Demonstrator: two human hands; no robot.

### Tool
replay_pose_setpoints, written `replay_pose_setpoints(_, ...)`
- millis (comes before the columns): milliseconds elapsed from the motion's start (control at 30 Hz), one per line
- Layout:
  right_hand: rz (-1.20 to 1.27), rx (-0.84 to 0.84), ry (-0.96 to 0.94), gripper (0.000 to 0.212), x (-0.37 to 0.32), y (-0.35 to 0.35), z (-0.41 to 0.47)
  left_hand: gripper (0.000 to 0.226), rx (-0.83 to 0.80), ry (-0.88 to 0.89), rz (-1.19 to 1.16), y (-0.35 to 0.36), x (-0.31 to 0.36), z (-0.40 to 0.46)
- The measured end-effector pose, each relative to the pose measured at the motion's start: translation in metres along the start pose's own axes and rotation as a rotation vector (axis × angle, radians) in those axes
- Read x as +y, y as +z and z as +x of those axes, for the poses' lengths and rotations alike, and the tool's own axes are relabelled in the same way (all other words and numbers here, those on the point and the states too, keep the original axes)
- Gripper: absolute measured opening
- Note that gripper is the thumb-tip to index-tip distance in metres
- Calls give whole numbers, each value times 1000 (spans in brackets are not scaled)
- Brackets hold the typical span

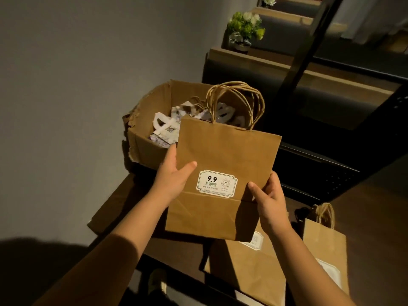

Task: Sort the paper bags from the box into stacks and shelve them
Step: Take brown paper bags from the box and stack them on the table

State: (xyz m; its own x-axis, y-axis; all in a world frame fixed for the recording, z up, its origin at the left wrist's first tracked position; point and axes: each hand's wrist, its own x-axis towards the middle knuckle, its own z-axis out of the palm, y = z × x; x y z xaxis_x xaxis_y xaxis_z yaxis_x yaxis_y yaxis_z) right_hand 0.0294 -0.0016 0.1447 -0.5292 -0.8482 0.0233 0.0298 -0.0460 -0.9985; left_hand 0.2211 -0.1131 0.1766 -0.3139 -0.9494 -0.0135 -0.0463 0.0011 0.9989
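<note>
Tabletop [375, 217]: dark wood under both hands.
Hands: left [174, 175] and right [268, 199] grip brown bag [227, 155].
Label [216, 181]: "9.9".
Beyond: torn box [145, 138].

Held brown bag [223, 173]: fingers of left hand [174, 175] and right hand [268, 199] pass behind it, hidden; only the thumbs and backs of the hands show. Small print on its label [217, 184] illegible below "9.9". Cardboard box [141, 138]: near right portion and part of its white patterned bags [165, 127] covered by the held bag; count cannot be told. Lower bag [245, 268]: top edge and most of its label hidden under the held bag. Right-hand bag [324, 250]: label washed out, unreadable. Shoe [157, 281] dim, partly behind the left forearm. Both forearms cut off by bottom edge.
</note>
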Motion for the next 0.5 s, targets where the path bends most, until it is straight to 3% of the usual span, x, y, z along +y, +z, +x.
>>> replay_pose_setpoints(200, -49, 184, 89, 26, 11, -76, -33, 72, -254, -69, 102, 72, -16, -15)
replay_pose_setpoints(400, -301, 347, 277, 9, 46, -117, -54, 73, -356, -199, 211, 123, -64, -22)
replay_pose_setpoints(500, -512, 387, 407, 13, 58, -125, -56, 66, -400, -249, 337, 139, -86, -22)
